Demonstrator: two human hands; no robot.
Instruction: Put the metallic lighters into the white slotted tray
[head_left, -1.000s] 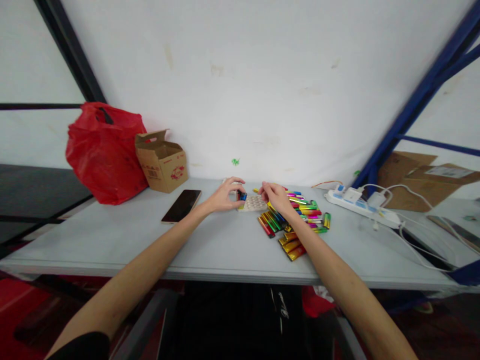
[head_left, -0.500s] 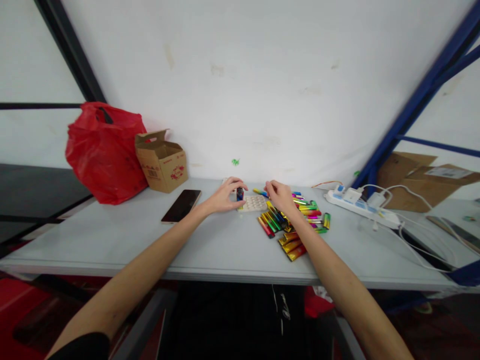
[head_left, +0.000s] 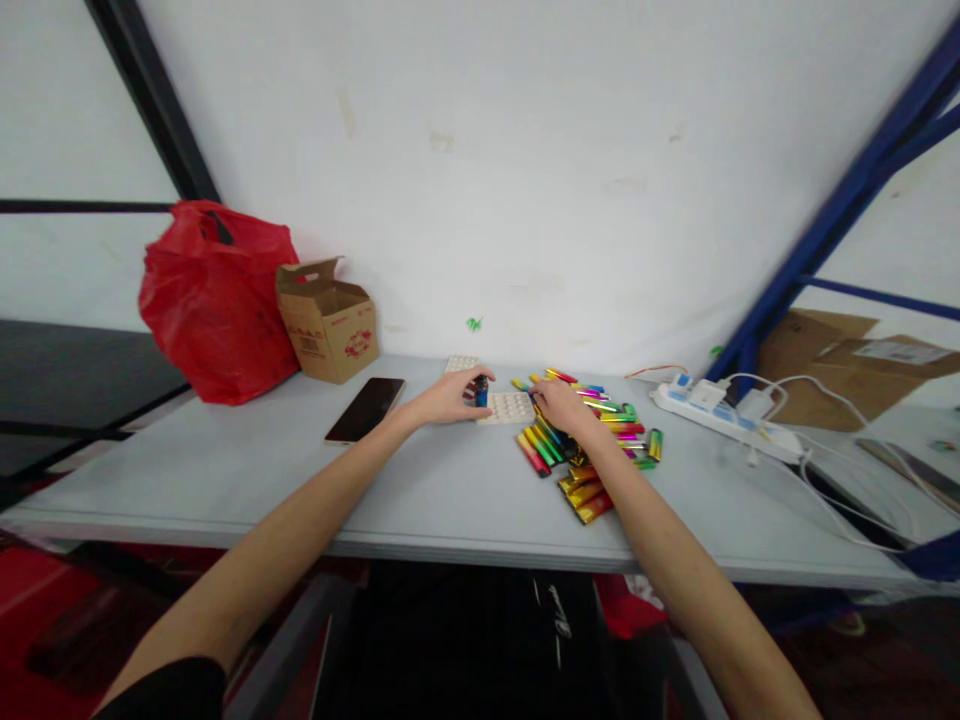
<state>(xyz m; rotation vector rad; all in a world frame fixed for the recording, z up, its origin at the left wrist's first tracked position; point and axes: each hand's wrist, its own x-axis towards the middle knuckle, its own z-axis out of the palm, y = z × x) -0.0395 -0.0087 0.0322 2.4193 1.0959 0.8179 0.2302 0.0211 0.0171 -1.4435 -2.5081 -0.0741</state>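
The left hand (head_left: 459, 396) has its thumb and fingers spread apart around a small dark-blue upright object (head_left: 481, 392) at the left end of a white, dimpled rectangular tray (head_left: 511, 407); whether they press on it cannot be told. The right hand (head_left: 561, 406) has its fingers bent close together at the tray's right edge, over the left side of a loose pile of shiny multicoloured cylinders (head_left: 600, 490); whether they pinch one is hidden. Grey surface runs from the tray to the front edge of the pale-grey flat table (head_left: 442, 500), and another stretch separates the pile from a white plastic power strip (head_left: 724, 420). A black-screened flat phone (head_left: 366, 410) lies left of the left hand, well back from the front edge.
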